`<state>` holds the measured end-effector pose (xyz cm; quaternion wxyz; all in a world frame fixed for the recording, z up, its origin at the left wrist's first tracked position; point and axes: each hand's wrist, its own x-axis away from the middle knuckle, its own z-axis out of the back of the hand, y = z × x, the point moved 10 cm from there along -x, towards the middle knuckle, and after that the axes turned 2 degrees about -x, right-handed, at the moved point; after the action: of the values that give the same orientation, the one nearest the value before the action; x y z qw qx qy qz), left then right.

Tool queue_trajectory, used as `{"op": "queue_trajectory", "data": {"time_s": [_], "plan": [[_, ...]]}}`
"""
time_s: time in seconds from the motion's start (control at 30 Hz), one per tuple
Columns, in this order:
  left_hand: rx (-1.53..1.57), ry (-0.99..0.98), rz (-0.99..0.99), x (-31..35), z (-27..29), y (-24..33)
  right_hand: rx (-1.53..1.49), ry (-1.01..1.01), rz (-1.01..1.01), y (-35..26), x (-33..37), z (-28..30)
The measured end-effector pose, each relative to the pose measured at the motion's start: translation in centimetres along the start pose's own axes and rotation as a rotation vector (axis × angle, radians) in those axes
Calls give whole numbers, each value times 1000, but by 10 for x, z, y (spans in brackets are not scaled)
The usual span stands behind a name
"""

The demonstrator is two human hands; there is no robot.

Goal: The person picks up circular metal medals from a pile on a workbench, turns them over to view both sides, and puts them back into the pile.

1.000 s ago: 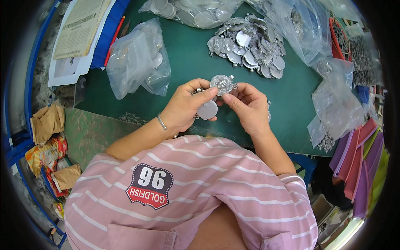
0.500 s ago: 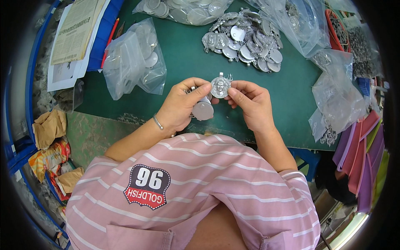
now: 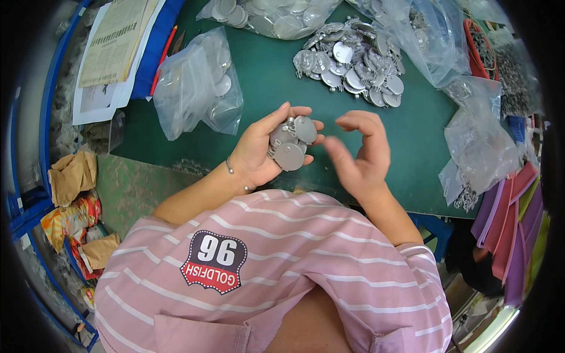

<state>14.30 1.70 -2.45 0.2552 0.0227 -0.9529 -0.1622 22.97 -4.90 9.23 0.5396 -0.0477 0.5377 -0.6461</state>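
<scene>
Several silver metal pendants [image 3: 289,156] lie in the palm of my left hand [image 3: 261,144], their smooth round backs facing up. The fingers of that hand curl under and round them. Just to the right, my right hand [image 3: 364,154] hovers over the table with thumb and fingers apart and nothing between them; it is slightly smeared by motion. Beyond both hands, a heap of the same kind of silver pendants [image 3: 355,79] rests on the green table [image 3: 276,76], some with backs up, others with relief faces showing.
Clear plastic bags of round metal pieces [image 3: 197,88] lie at the left and along the far edge. A red pencil [image 3: 164,59] rests beside a blue tray with papers [image 3: 106,59]. More plastic bags [image 3: 479,126] and a red-rimmed container [image 3: 474,50] stand at the right.
The pendant held between both hands now lies back up with the others in my left palm. My right hand has let go and moved away to the right, opening.
</scene>
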Motion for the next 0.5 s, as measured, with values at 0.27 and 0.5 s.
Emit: {"op": "queue_trajectory", "data": {"time_s": [0.27,0.5], "plan": [[153,-170,81,1,-33,-7,18,-437,121,-9,3,-57],[-5,-419,150,11,-74,-11,-620,-123,-590,73,11,-20]]}}
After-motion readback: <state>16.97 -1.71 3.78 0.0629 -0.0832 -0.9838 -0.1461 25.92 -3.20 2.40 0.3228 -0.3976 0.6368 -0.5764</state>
